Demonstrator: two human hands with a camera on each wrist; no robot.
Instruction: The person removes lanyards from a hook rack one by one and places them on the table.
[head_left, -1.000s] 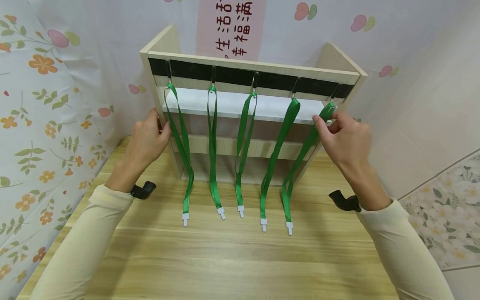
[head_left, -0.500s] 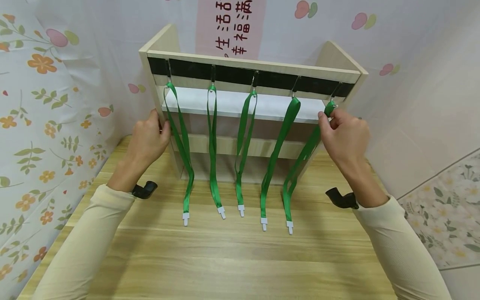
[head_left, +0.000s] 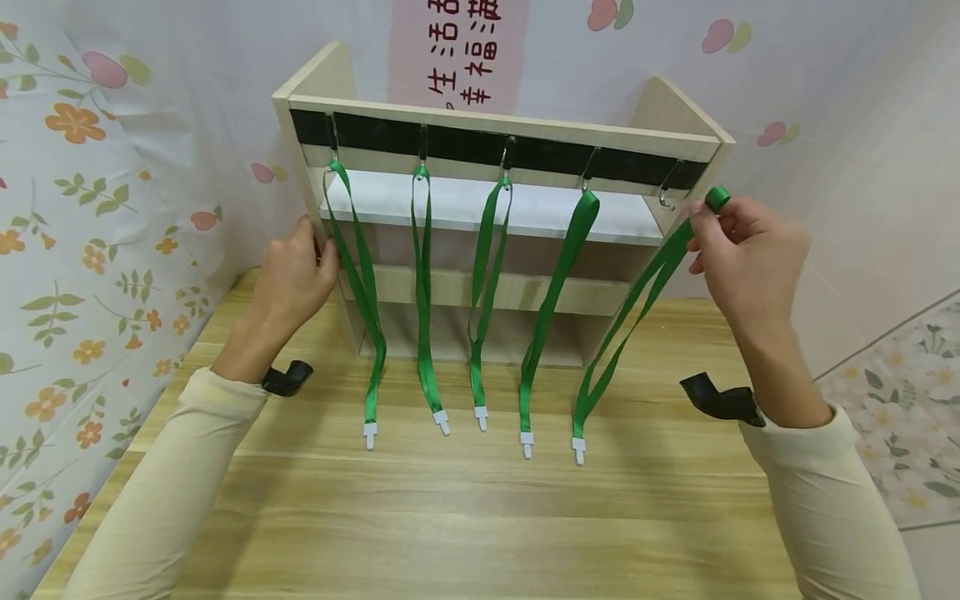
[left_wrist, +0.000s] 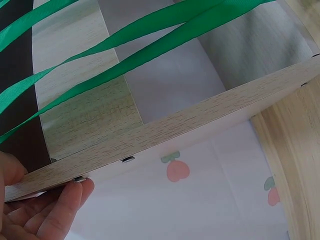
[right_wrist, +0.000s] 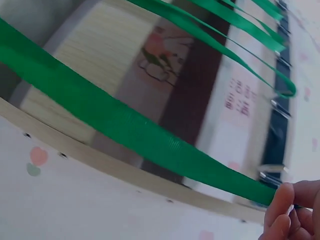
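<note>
A wooden rack [head_left: 495,125] stands on the table, with a black strip and metal hooks along its top rail. Green lanyards hang from the hooks, among them the leftmost lanyard [head_left: 363,275]. My right hand [head_left: 746,246] pinches the top loop of the rightmost green lanyard [head_left: 630,308], held clear of the empty right hook [head_left: 666,197]; its white clip [head_left: 578,450] lies on the table. In the right wrist view my fingertips [right_wrist: 280,207] pinch that strap [right_wrist: 125,125]. My left hand [head_left: 296,275] grips the rack's left side panel [left_wrist: 165,130].
The wooden table [head_left: 465,517] extends toward me in front of the rack. Flowered wall covering [head_left: 90,208] closes in on the left and behind. At the right the table's edge drops to a tiled floor [head_left: 900,400].
My right hand lifted the rightmost lanyard's loop off its hook and moved it up and to the right. The left hand stayed on the rack's side.
</note>
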